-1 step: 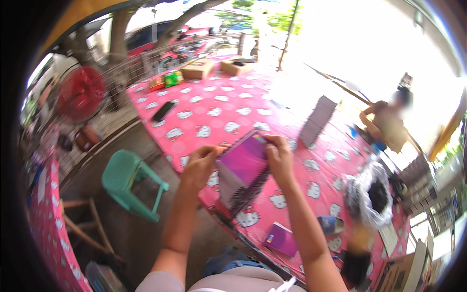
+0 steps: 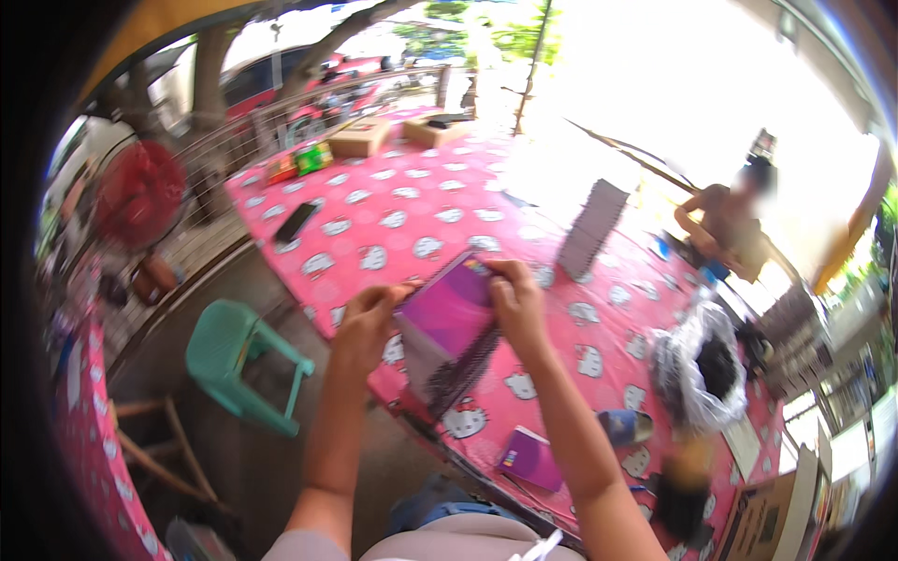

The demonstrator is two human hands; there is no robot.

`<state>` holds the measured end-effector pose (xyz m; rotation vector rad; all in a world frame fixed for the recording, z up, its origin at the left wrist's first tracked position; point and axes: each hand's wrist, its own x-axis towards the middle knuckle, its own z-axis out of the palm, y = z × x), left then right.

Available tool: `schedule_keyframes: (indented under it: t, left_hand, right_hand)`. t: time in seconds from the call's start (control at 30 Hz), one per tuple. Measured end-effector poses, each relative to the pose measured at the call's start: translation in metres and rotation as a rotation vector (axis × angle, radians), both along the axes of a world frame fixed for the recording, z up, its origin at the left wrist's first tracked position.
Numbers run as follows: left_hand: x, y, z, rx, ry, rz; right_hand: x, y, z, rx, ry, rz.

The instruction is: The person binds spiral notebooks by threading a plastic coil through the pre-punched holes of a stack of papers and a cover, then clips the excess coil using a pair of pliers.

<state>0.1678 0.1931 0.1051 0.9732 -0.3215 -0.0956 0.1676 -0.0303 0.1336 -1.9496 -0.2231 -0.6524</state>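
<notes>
A stack of purple spiral-bound notebooks [image 2: 449, 337] stands tilted on the near edge of a table covered in pink cloth with white cat faces [image 2: 421, 210]. My left hand [image 2: 368, 318] grips the stack's left top corner. My right hand [image 2: 514, 301] holds its upper right edge, fingers curled over the top cover. The black wire spines face down toward me.
One purple notebook [image 2: 530, 458] lies flat near my right elbow. A grey upright stack [image 2: 591, 229], a clear bag of dark items [image 2: 697, 369], a black phone [image 2: 296, 222] and cardboard boxes [image 2: 360, 138] sit on the table. A green plastic chair [image 2: 238, 360] stands left. A person [image 2: 734, 220] sits far right.
</notes>
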Motion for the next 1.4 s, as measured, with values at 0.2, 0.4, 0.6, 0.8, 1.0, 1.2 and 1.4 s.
schedule_keyframes:
  t: [0.2,0.4,0.6,0.8,1.0,1.2,1.4]
  left_hand:
    - [-0.024,-0.018,-0.006,-0.051,-0.029,0.401]
    - [-0.029,-0.019,-0.015,-0.051,0.003,0.485]
    - [-0.031,-0.021,-0.018,-0.085,0.039,0.467]
    - [-0.029,-0.020,-0.017,-0.081,0.078,0.402]
    - [-0.019,-0.035,0.001,0.046,-0.198,0.560]
    - [-0.016,-0.056,0.003,0.226,-0.187,0.627]
    - [-0.054,-0.031,0.042,0.111,-0.323,0.821]
  right_hand:
    - [-0.003,0.002,0.002,-0.037,-0.077,-0.053]
    - [-0.009,0.003,0.005,0.017,0.000,-0.046]
    - [-0.009,0.003,0.003,0.003,-0.023,-0.059]
    - [-0.001,-0.002,-0.003,-0.035,-0.055,-0.062]
    - [-0.009,0.007,-0.005,0.172,-0.061,-0.152]
    - [-0.014,0.020,-0.002,0.186,0.001,-0.201]
    - [-0.102,-0.061,-0.003,-0.237,-0.247,-0.310]
